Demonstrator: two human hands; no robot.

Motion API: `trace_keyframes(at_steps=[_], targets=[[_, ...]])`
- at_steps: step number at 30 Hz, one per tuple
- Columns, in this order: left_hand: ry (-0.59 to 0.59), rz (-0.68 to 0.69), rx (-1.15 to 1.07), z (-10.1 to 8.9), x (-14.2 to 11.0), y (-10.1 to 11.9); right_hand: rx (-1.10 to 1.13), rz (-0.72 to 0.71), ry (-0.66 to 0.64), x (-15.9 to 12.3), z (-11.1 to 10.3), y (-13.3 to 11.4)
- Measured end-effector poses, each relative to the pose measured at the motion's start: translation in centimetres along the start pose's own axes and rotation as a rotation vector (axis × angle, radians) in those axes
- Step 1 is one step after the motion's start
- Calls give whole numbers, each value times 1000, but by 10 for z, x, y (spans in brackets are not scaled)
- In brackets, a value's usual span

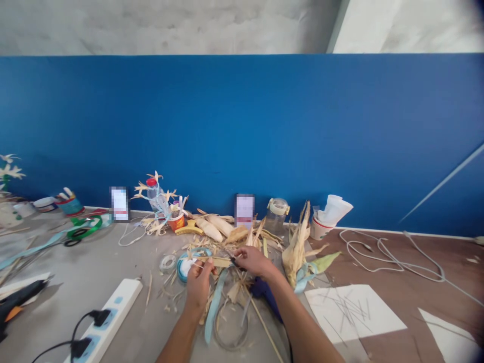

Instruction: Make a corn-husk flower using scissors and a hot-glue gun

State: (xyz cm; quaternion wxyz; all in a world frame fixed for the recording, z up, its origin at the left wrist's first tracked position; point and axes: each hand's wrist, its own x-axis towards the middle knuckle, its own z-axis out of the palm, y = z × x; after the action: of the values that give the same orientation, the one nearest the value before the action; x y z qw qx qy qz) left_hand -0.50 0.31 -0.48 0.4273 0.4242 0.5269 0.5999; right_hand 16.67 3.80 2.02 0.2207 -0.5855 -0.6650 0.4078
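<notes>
My left hand point(201, 283) is closed in a pinch on one end of a pale strip of corn husk point(222, 262). At the strip's other end, my right hand point(252, 260) has its fingers pressed together around a small dark thing, too small to make out. A roll of light blue ribbon point(183, 272) lies just beyond my left hand. Below the hands are a loose blue ribbon strip point(215, 308) and a wire coil point(231, 347). A dark blue glue gun point(267, 298) rests partly hidden under my right forearm.
Dried corn husks point(209, 228) and scraps spread behind my hands. A white power strip point(120, 301) with black plugs lies left. Green-handled scissors point(91, 226) are farther back. Thin wires rest on white paper point(372, 322) at right. A clear jar point(277, 216) stands by the blue partition point(242, 126).
</notes>
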Motion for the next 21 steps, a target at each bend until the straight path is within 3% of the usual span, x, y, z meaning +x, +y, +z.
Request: trace_keyframes(at_steps=[2,8,12,16,21], targets=[[-3,-21,-41,1,1,-2,132,-21,-30,-4,-6,4],[21,-47,-160,2,3,-7,956,-146,-213,-20,-12,2],[56,-74,-180,3,3,-6,1071,-121,-354,-31,-14,2],[48,-83,-203,2,4,-7,1065,-77,-254,-37,-11,8],[59,-79,-190,1,3,-8,821,-144,-152,-43,6,9]])
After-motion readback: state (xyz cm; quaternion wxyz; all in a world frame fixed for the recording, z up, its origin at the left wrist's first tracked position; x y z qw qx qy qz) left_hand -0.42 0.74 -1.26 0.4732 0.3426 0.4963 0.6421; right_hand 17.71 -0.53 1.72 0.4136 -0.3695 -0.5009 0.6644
